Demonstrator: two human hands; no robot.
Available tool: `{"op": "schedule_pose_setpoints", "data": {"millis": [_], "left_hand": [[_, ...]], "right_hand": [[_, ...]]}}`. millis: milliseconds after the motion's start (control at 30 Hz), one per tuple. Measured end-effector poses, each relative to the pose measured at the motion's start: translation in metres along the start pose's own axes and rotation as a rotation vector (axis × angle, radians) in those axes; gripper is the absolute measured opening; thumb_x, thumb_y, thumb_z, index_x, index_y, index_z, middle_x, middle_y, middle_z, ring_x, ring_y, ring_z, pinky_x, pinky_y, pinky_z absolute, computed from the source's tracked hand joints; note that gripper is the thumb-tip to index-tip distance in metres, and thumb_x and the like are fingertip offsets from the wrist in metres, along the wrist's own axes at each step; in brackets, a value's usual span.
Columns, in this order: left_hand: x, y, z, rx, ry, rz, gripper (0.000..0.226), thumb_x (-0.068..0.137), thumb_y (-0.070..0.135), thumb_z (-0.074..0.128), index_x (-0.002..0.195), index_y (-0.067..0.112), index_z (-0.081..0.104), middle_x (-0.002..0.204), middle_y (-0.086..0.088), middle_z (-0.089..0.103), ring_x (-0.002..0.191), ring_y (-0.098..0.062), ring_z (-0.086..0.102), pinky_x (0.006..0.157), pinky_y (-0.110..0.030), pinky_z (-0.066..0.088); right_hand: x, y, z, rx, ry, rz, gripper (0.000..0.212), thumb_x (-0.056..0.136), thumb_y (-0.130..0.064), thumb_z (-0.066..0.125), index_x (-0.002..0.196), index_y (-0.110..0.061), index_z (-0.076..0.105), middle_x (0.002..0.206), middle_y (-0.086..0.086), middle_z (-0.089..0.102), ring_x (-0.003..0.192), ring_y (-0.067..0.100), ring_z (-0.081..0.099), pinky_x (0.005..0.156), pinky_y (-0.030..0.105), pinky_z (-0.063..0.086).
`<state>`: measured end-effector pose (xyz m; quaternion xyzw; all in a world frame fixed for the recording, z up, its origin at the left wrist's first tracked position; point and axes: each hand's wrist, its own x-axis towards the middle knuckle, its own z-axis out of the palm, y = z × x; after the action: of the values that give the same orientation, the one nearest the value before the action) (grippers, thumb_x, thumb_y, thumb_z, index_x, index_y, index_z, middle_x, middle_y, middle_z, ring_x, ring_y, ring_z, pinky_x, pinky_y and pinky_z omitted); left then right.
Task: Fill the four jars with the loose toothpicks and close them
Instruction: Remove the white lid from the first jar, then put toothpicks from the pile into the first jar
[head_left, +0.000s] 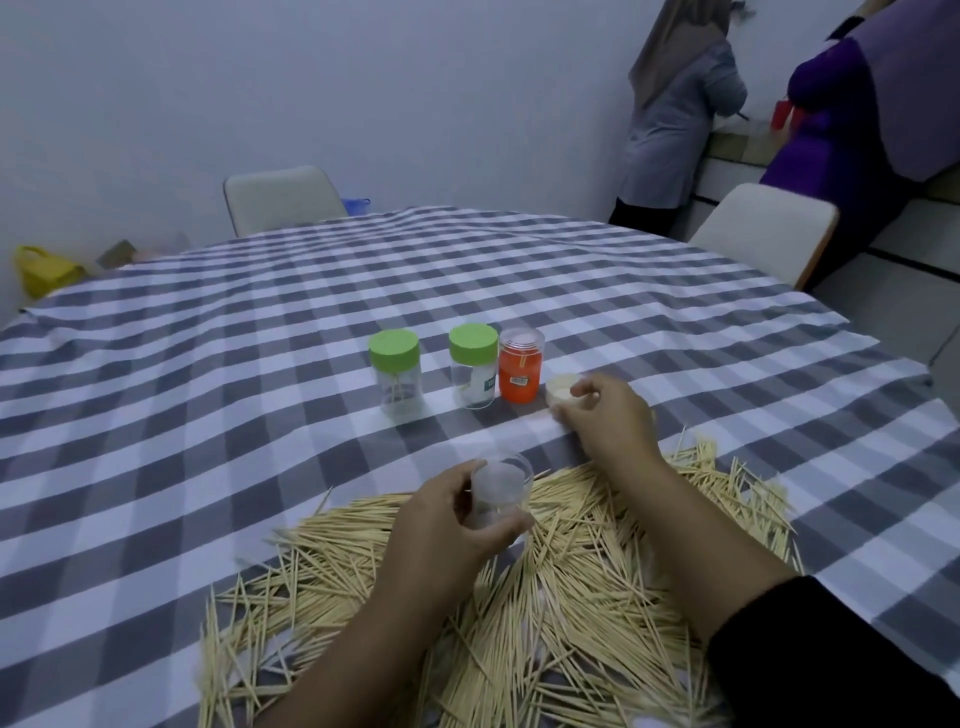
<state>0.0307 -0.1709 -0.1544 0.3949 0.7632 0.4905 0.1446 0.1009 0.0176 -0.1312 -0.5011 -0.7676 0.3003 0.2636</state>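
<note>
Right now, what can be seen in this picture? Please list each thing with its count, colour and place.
green-lidded jars: two, clear with green lids, standing mid-table, left of the orange jar
orange jar: one, orange with a clear lid, right of the green-lidded pair
open jar: one, clear, no lid on, held above the pile
loose lid: one, pale cream, on the cloth beside the orange jar
toothpicks: a large loose pile, pale wood, near edge of the table
tablecloth: one, grey and white checks, covering the table
chairs: two, white, at the far side
people: two, standing at a counter, far right
left hand: grips the open jar
right hand: fingers touch the loose lid
</note>
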Motion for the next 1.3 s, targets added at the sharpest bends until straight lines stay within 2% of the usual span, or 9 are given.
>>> {"op": "schedule_pose_setpoints", "data": {"millis": [200, 333, 467, 567, 767, 900, 967, 1133, 1300], "left_hand": [[-0.001, -0.001, 0.001, 0.027, 0.012, -0.006, 0.074, 0.065, 0.043, 0.081, 0.132, 0.025, 0.054, 0.112, 0.011, 0.065, 0.095, -0.001, 0.062, 0.07, -0.004, 0.045], [-0.003, 0.001, 0.003, 0.074, 0.036, 0.004, 0.076, 0.067, 0.043, 0.08, 0.134, 0.022, 0.052, 0.11, 0.012, 0.057, 0.098, -0.005, 0.059, 0.078, -0.013, 0.048], [-0.002, 0.001, 0.005, 0.127, 0.044, 0.002, 0.076, 0.068, 0.044, 0.079, 0.134, 0.019, 0.053, 0.107, 0.008, 0.053, 0.097, -0.007, 0.058, 0.083, -0.017, 0.048], [-0.002, 0.005, 0.004, 0.168, 0.053, -0.008, 0.075, 0.07, 0.043, 0.079, 0.134, 0.017, 0.052, 0.111, 0.005, 0.055, 0.099, -0.009, 0.058, 0.084, -0.02, 0.049], [-0.006, 0.015, -0.017, 0.3, -0.069, -0.071, 0.114, 0.049, 0.07, 0.064, 0.146, 0.017, 0.036, 0.136, 0.001, 0.052, 0.116, -0.012, 0.052, 0.092, -0.025, 0.042], [-0.016, 0.007, -0.033, 0.396, 0.007, -0.07, 0.089, 0.063, 0.077, 0.062, 0.135, 0.026, 0.05, 0.128, 0.006, 0.056, 0.11, -0.009, 0.053, 0.103, -0.04, 0.038], [-0.017, -0.001, -0.036, 0.474, 0.026, -0.018, 0.076, 0.067, 0.07, 0.049, 0.13, 0.029, 0.056, 0.125, 0.009, 0.059, 0.112, -0.009, 0.053, 0.106, -0.048, 0.035], [-0.011, -0.01, -0.034, 0.631, 0.03, 0.038, 0.061, 0.078, 0.04, 0.032, 0.133, 0.026, 0.054, 0.136, 0.008, 0.054, 0.127, -0.009, 0.044, 0.108, -0.036, 0.021], [-0.011, -0.017, -0.031, 0.847, -0.099, 0.065, 0.063, 0.089, 0.042, 0.015, 0.148, 0.024, 0.029, 0.153, 0.009, 0.031, 0.143, -0.008, 0.02, 0.11, -0.031, 0.01]], "right_hand": [[-0.003, 0.002, -0.011, 0.004, -0.056, -0.066, 0.051, 0.083, -0.028, 0.068, 0.131, -0.021, 0.051, 0.133, 0.002, 0.054, 0.12, 0.023, 0.049, 0.103, 0.047, 0.038], [-0.016, 0.004, -0.027, -0.132, 0.066, -0.185, 0.038, 0.09, -0.023, 0.057, 0.128, -0.016, 0.055, 0.133, 0.004, 0.051, 0.123, 0.022, 0.043, 0.101, 0.04, 0.036], [-0.039, 0.006, -0.029, -0.271, -0.201, -0.371, 0.029, 0.092, -0.021, 0.053, 0.117, -0.022, 0.066, 0.122, 0.003, 0.061, 0.113, 0.019, 0.05, 0.098, 0.039, 0.043], [-0.054, 0.008, -0.03, -0.471, -0.406, -0.489, 0.032, 0.093, -0.027, 0.053, 0.124, -0.029, 0.061, 0.129, -0.002, 0.056, 0.121, 0.019, 0.042, 0.102, 0.039, 0.037], [-0.057, 0.012, -0.033, -0.651, -0.422, -0.656, 0.048, 0.096, -0.02, 0.043, 0.143, -0.026, 0.036, 0.149, -0.006, 0.035, 0.135, 0.02, 0.025, 0.107, 0.045, 0.023], [-0.058, 0.017, -0.021, -0.724, -0.452, -0.682, 0.053, 0.097, -0.017, 0.037, 0.148, -0.024, 0.024, 0.151, -0.004, 0.029, 0.137, 0.02, 0.021, 0.104, 0.046, 0.023], [-0.058, 0.018, -0.017, -0.737, -0.442, -0.684, 0.056, 0.095, -0.017, 0.038, 0.148, -0.024, 0.022, 0.15, -0.002, 0.03, 0.135, 0.021, 0.022, 0.103, 0.045, 0.023], [-0.06, 0.014, -0.013, -0.776, -0.378, -0.72, 0.047, 0.092, -0.015, 0.04, 0.138, -0.022, 0.042, 0.137, 0.003, 0.041, 0.128, 0.024, 0.029, 0.098, 0.043, 0.026], [-0.063, 0.015, -0.011, -0.754, -0.272, -0.759, 0.035, 0.092, -0.015, 0.041, 0.12, -0.024, 0.06, 0.118, -0.001, 0.053, 0.117, 0.022, 0.039, 0.091, 0.04, 0.029]]}}
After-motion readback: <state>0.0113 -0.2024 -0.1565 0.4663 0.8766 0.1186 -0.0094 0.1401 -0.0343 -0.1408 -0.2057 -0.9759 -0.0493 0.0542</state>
